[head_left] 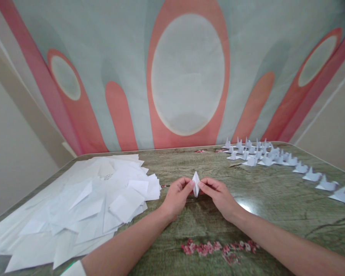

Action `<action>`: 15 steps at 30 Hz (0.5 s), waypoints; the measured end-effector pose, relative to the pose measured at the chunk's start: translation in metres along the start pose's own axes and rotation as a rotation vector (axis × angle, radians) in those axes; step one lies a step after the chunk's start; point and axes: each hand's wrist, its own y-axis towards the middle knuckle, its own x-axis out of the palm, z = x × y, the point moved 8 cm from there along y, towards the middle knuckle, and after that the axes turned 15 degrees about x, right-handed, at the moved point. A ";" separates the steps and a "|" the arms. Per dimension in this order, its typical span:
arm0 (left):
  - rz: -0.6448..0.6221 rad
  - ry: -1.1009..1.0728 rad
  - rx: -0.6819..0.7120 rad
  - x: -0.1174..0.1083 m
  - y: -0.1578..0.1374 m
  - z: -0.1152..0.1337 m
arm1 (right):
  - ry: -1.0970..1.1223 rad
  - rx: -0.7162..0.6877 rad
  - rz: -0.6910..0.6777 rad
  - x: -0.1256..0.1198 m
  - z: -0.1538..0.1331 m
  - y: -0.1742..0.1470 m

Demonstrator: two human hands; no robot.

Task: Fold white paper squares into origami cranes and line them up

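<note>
A small white folded paper (196, 184), diamond-shaped with a crease down its middle, is held upright just above the table in front of me. My left hand (178, 195) pinches its left edge between thumb and fingers. On the opposite edge, my right hand (218, 193) grips it the same way. The fingers behind the paper are partly hidden.
A loose heap of white paper sheets (83, 207) covers the left of the wood-patterned table (172, 234). Several white folded paper cranes (266, 159) stand in rows at the right back. A patterned backdrop (186, 142) rises behind the table.
</note>
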 end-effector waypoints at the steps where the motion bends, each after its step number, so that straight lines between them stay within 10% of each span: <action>1: -0.005 -0.012 -0.005 0.000 0.000 -0.001 | 0.019 0.009 -0.015 0.000 0.001 0.000; 15: -0.086 -0.402 -0.183 0.017 -0.009 -0.006 | 0.278 0.114 -0.209 0.009 0.008 -0.001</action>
